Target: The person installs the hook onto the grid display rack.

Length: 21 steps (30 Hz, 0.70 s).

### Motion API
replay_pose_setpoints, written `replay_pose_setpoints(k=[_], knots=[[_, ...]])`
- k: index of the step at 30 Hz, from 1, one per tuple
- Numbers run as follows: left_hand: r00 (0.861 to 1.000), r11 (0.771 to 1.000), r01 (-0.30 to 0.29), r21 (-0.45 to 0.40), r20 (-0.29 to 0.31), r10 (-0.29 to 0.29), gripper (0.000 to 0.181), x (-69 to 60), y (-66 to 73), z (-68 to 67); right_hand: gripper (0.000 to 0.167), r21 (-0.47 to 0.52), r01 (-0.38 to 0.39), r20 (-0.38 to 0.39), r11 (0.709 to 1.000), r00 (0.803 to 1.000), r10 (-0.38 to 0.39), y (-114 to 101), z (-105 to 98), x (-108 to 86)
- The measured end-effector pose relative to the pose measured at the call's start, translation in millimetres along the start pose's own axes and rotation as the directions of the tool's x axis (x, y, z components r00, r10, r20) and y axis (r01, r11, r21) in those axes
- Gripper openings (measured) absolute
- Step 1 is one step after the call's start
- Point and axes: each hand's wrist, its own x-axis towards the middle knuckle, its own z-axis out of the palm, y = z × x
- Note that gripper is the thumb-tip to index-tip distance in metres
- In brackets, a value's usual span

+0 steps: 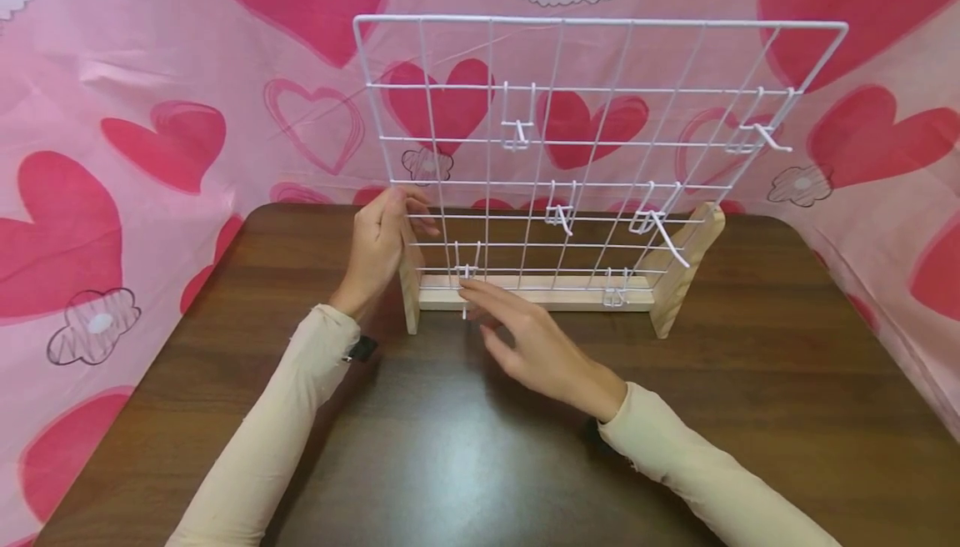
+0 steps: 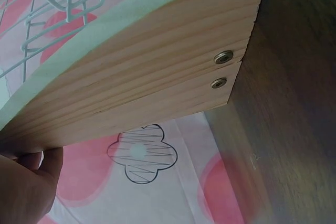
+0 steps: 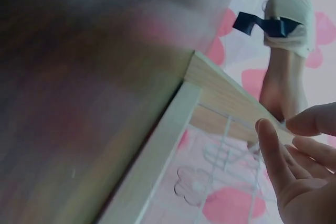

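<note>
A white wire grid rack (image 1: 600,22) leans in a wooden stand, whose left side panel (image 1: 409,293) and crossbar (image 1: 540,293) show in the head view. My left hand (image 1: 378,234) holds the upper part of that left panel. In the left wrist view, its fingers (image 2: 50,177) pass behind the wood panel (image 2: 136,72). My right hand (image 1: 536,347) is at the lower left of the grid, fingers fairly straight, fingertips at a white wire hook (image 1: 467,270). Whether they touch the hook cannot be made out. The right wrist view shows this hand (image 3: 304,182) with nothing gripped.
Other white hooks hang on the grid: one upper left (image 1: 517,134), one upper right (image 1: 757,138), others mid-grid (image 1: 559,215) and lower right (image 1: 616,293). The stand rests on a dark wooden table (image 1: 750,414). A pink heart-print cloth (image 1: 300,147) surrounds it.
</note>
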Motion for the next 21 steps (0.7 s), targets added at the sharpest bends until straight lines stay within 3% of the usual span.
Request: replay_pose_setpoints(k=[3, 8, 10, 12, 14, 17, 21], knots=[[1.000, 1.000, 0.009, 0.008, -0.009, -0.009, 0.037, 0.9, -9.5, -1.6, 0.047, 0.000, 0.027, -0.060, 1.000, 0.998, -0.027, 2.1, -11.7, -9.9], [0.999, 0.999, 0.043, 0.018, 0.000, -0.043, 0.037, 1.7, -37.2, -8.1, 0.036, -0.051, 0.018, -0.137, 0.999, 0.990, -0.024, 14.3, -26.7, -35.4], [0.999, 0.996, 0.047, 0.070, 0.003, -0.048, 0.037, 1.6, -43.3, -10.9, 0.036, -0.086, -0.008, -0.150, 0.996, 0.989, -0.005, 21.5, -31.9, -47.1], [0.999, 0.982, 0.037, 0.186, 0.007, -0.039, 0.038, 1.4, -46.1, -14.9, 0.036, -0.123, -0.035, -0.164, 0.992, 0.986, 0.015, 29.1, -38.4, -57.5], [0.999, 0.942, 0.033, 0.335, 0.019, -0.041, 0.038, -3.5, -46.0, -20.5, 0.035, -0.164, -0.063, -0.184, 0.984, 0.982, 0.033, 35.4, -46.3, -68.2], [0.996, 0.844, 0.008, 0.536, 0.068, -0.053, 0.039, -15.6, -43.1, -32.6, 0.033, -0.220, -0.105, -0.225, 0.970, 0.973, 0.055, 44.5, -62.8, -84.0], [0.983, 0.730, -0.037, 0.682, 0.155, -0.094, 0.048, -40.5, -34.9, -53.0, 0.032, -0.297, -0.198, -0.288, 0.934, 0.951, 0.111, 56.6, -88.9, -109.7]])
